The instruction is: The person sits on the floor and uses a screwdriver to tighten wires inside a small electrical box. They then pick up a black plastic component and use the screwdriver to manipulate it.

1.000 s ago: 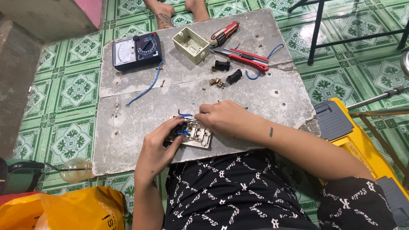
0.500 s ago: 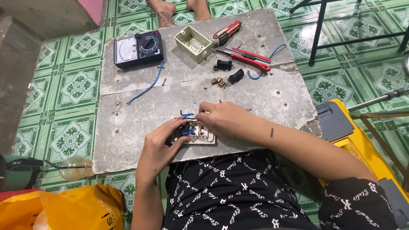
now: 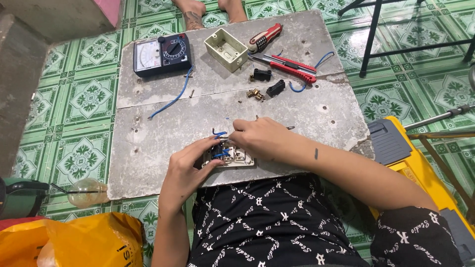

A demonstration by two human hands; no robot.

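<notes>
A cream switch plate [image 3: 237, 159] with short blue wires [image 3: 219, 133] lies near the front edge of a grey board [image 3: 163, 123]. My left hand [image 3: 188, 165] grips the plate's left side, fingers on the black switch module. My right hand [image 3: 260, 137] presses down on the plate from the right, fingers pinched at the wires; a thin metal tip sticks out beside it. What it pinches is hidden.
Further back on the board lie an analog multimeter [image 3: 162, 53], a cream wall box [image 3: 226, 46], a red-handled screwdriver [image 3: 264, 37], red pliers [image 3: 292, 64], black modules [image 3: 269, 81], brass screws [image 3: 255, 93] and a loose blue wire [image 3: 173, 96]. A yellow toolbox [image 3: 425, 168] stands on the right, an orange bag [image 3: 74, 242] front left.
Both hands stay on the switch plate; the fingers shifted only slightly around the blue wires. Nothing else on the board moved.
</notes>
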